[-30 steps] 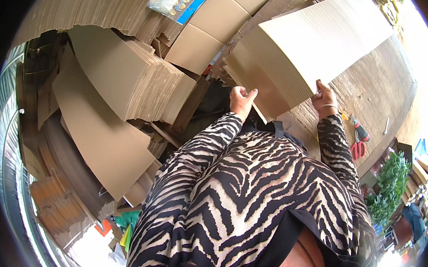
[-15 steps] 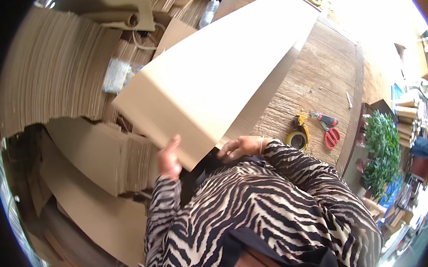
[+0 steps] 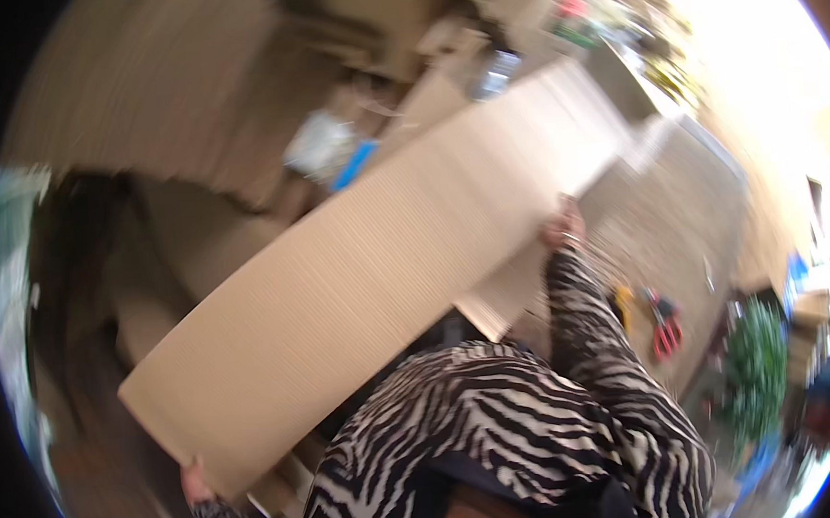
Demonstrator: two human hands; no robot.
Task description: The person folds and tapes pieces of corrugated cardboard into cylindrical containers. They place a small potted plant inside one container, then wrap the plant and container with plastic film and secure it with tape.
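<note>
A long brown cardboard box [image 3: 360,301] lies slantwise before me, from the lower left to the upper right, with one broad ribbed side facing up. At its near left end my left hand [image 3: 195,482] grips the bottom corner, the thumb showing over the edge. Farther along, on the right-hand long edge, my right hand [image 3: 564,224] holds the same box, fingers bent against the board and partly blurred. A smaller cardboard flap [image 3: 492,313] juts out below that edge, close to my body.
Red-handled scissors [image 3: 666,330] and a yellow tape dispenser [image 3: 623,302] lie on the wooden table [image 3: 666,208] to the right. Stacked flat cardboard [image 3: 144,95] fills the upper left. A green leafy plant [image 3: 757,360] stands at the right, and a clear bottle [image 3: 496,74] at the back.
The box has turned and tipped, so a long side now faces up. My left hand moved down and left with its end; my right hand moved forward and right along its edge.
</note>
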